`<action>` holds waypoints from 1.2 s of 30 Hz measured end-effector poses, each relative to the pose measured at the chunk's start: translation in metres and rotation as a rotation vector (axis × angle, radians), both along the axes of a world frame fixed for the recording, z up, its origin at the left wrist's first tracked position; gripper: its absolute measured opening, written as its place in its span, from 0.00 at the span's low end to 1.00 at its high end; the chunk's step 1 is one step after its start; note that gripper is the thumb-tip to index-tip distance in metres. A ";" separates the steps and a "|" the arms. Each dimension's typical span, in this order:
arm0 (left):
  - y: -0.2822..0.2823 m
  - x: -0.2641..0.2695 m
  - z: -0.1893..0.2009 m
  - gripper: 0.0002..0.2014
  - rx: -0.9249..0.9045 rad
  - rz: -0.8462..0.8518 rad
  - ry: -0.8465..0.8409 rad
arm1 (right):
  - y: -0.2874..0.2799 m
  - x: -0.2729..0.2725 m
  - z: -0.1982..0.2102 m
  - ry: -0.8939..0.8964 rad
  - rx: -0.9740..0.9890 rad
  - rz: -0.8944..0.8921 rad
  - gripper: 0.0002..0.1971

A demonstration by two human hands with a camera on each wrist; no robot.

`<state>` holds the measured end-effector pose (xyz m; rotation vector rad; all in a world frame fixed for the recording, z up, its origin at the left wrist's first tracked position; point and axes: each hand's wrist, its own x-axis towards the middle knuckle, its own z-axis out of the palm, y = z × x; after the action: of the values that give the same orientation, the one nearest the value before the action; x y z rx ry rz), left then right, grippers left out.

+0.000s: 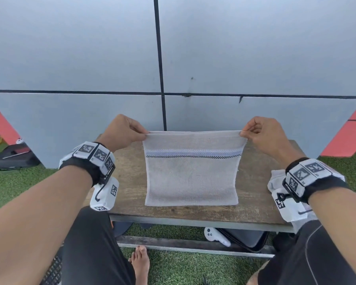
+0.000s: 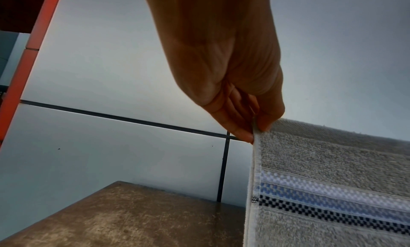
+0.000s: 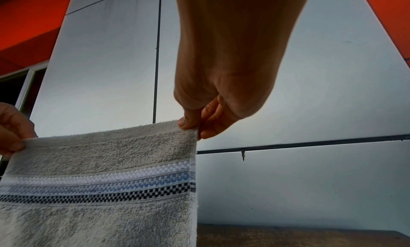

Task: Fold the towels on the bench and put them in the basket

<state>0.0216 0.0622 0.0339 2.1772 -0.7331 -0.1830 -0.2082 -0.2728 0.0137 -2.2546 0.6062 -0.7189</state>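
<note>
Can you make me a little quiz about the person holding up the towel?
1. True or false: the left hand and the right hand each pinch a top corner of the towel.
2. What colour is the lowest, checked line in the towel's stripe: A red, B dark navy, C green?
3. Fill the gap: the towel hangs over a wooden ____.

Key: 1 true. 2 B. 3 bench.
</note>
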 end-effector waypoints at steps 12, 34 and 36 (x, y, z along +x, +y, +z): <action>-0.032 0.018 0.040 0.09 -0.111 0.019 -0.186 | -0.015 0.023 0.043 -0.067 -0.119 -0.039 0.07; 0.011 -0.037 -0.086 0.07 0.566 -0.389 0.426 | 0.005 -0.041 -0.072 0.887 0.129 0.516 0.05; 0.010 -0.038 -0.092 0.06 0.593 -0.379 0.460 | 0.003 -0.039 -0.080 0.894 0.154 0.514 0.04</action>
<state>-0.0160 0.0722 -0.0576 2.3682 -0.8855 -1.1834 -0.2468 -0.2693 -0.0664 -2.3606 0.4077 0.6063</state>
